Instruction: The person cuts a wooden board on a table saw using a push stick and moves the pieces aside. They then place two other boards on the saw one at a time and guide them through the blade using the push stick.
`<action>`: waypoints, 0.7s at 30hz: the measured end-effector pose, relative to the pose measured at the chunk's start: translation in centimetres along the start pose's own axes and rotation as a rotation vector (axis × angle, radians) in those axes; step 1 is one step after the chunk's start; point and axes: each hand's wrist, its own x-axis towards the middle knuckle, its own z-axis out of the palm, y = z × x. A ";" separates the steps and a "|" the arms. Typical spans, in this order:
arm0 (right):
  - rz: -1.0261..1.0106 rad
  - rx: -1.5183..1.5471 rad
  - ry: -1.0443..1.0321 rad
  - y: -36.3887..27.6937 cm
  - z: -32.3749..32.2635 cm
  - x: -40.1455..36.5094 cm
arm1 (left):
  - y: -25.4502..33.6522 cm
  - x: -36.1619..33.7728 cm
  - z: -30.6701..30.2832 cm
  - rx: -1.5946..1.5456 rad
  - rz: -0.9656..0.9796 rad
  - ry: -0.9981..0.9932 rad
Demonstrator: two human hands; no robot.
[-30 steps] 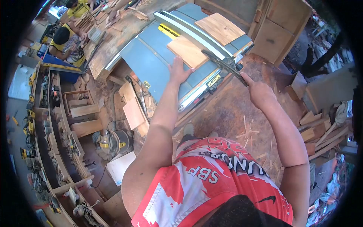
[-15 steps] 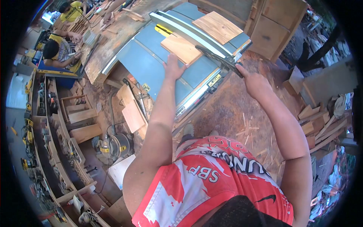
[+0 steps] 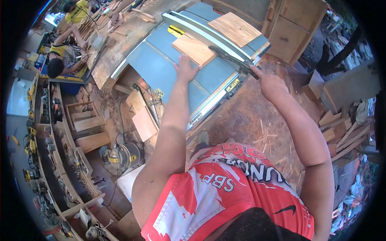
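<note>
A flat wooden board (image 3: 194, 49) lies on the grey-blue top of a table saw (image 3: 150, 60), alongside the long metal fence (image 3: 205, 33). My left hand (image 3: 186, 69) rests on the saw top with thumb and fingers spread, touching the board's near edge. In my right hand (image 3: 270, 83) is the handle of a black push stick (image 3: 231, 57). Its far end meets the board's right end, near the fence. Just beyond the board shows a yellow insert (image 3: 175, 31); I cannot make out a blade. Across the fence lies a wider wooden panel (image 3: 235, 29).
A worktable (image 3: 105, 68) adjoins the saw on the left, with two people seated beyond it. A shop vacuum (image 3: 125, 156) stands on the floor at left, near tool shelves (image 3: 60, 148). Offcuts (image 3: 335, 130) are piled at right. Wood scraps litter the floor.
The board has slid slightly forward toward the yellow insert, with my left hand and the push stick following. The nearer seated person has lowered their head and raised an arm.
</note>
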 end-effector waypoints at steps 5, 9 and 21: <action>0.031 0.027 -0.015 -0.7 -0.3 0.5 | -1.0 0.9 0.3 0.012 0.023 0.028; 0.024 0.018 0.007 -1.3 -0.6 1.0 | -1.1 1.1 -0.4 0.027 0.031 0.051; 0.047 0.016 0.015 -3.3 -1.1 2.2 | -13.9 -1.5 -7.8 0.299 -0.326 0.142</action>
